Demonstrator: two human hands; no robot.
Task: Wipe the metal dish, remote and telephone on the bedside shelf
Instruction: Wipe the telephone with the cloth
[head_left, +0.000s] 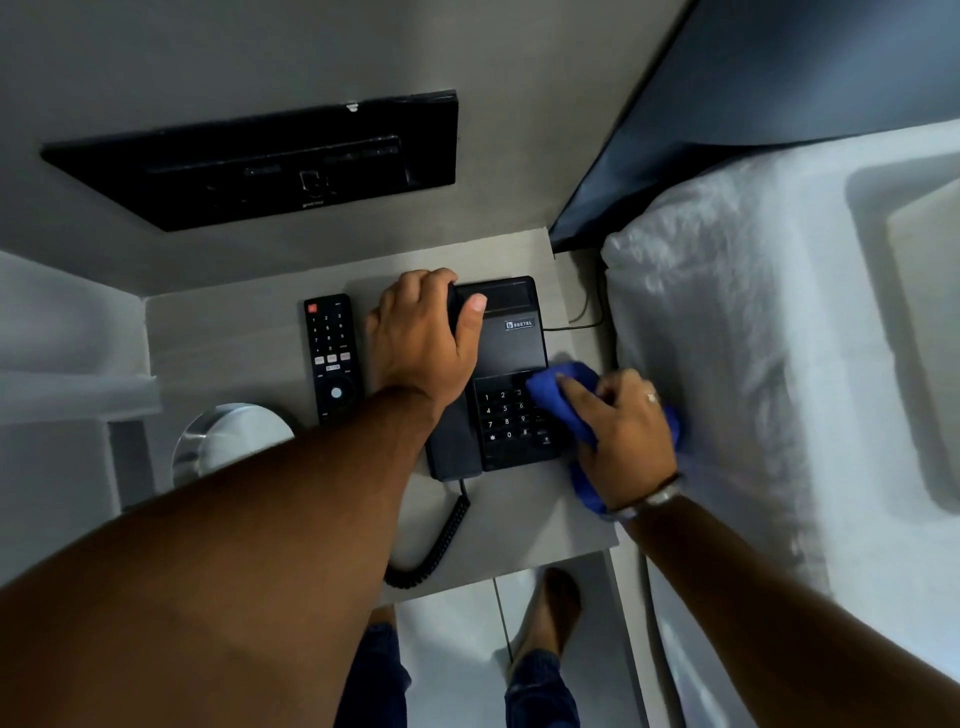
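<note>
While left hand (421, 338) grips handset (457, 441), right hand (623, 426) presses cloth (556, 384) on keypad (511, 415) (right edge).

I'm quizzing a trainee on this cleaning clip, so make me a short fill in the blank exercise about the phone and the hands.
1. The right hand presses a ____ cloth on the telephone keypad.
2. The left hand grips the telephone's ____.
3. The remote lies to the ____ of the telephone.

Missing words: blue; handset; left
</note>
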